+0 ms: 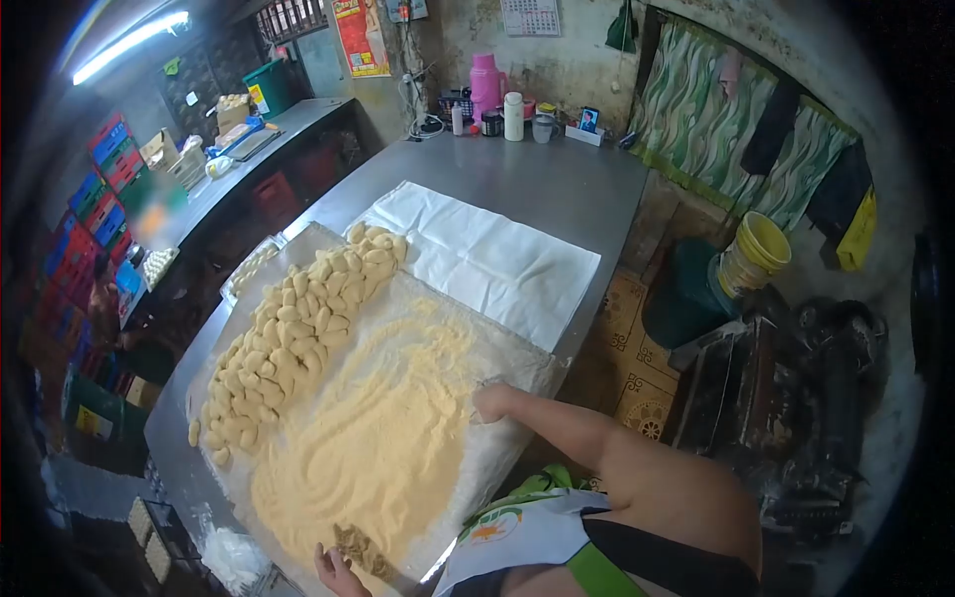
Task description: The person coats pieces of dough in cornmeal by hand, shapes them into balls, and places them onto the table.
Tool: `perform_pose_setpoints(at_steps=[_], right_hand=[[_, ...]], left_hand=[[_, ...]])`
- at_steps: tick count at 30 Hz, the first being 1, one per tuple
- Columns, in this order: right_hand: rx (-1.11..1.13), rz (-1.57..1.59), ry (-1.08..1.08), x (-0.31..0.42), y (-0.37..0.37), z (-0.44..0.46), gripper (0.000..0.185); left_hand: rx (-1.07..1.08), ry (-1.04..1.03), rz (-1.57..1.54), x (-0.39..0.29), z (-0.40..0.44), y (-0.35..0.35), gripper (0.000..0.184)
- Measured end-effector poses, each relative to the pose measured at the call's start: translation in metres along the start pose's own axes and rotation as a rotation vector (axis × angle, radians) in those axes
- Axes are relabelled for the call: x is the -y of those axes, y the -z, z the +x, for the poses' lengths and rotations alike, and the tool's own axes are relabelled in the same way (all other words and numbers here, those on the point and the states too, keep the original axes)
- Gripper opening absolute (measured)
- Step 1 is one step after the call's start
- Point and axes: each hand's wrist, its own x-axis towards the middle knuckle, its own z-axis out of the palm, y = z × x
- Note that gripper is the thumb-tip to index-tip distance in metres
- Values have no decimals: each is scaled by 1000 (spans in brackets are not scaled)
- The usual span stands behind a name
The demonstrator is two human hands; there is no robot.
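Note:
My left hand (339, 574) is at the near edge of the table with fingers apart, beside a brown crumbly clump (360, 549). My right hand (488, 402) is down at the right edge of a wide bed of pale yellow crumbs (383, 438); its fingers are too indistinct to show whether they grip anything. The crumbs lie on a whitish cloth or sheet (497, 453). Many oval dough pieces (288, 338) are heaped along the left and far side of that sheet.
A white cloth (487, 254) covers part of the metal table (458, 179) beyond the sheet. At its far end stand a pink thermos (485, 88) and a white flask (513, 117). Yellow buckets (756, 249) and a dark green bin (686, 298) stand right. Stacked crates (104, 189) rise far left.

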Motion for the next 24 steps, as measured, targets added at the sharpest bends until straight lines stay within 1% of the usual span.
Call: perform_pose_setpoints(at_steps=[2, 6, 13, 15, 19, 22, 24], right_hand=[[48, 17, 40, -5, 6, 0, 52], [87, 37, 82, -14, 4, 6, 55], [127, 21, 161, -17, 9, 12, 56], [141, 22, 181, -18, 11, 10, 56], [103, 30, 151, -18, 17, 3, 56], [109, 26, 138, -17, 14, 4, 57], [106, 22, 141, -17, 11, 6, 56]], left_hand=[[44, 26, 50, -28, -18, -17, 53], [81, 9, 94, -40, -27, -43, 50], [86, 26, 139, -64, -44, -74, 48], [84, 28, 148, -65, -47, -76, 47], [102, 25, 149, -62, -47, -77, 48], [88, -64, 139, -48, -42, -75, 41], [93, -45, 112, -30, -31, -73, 41]])
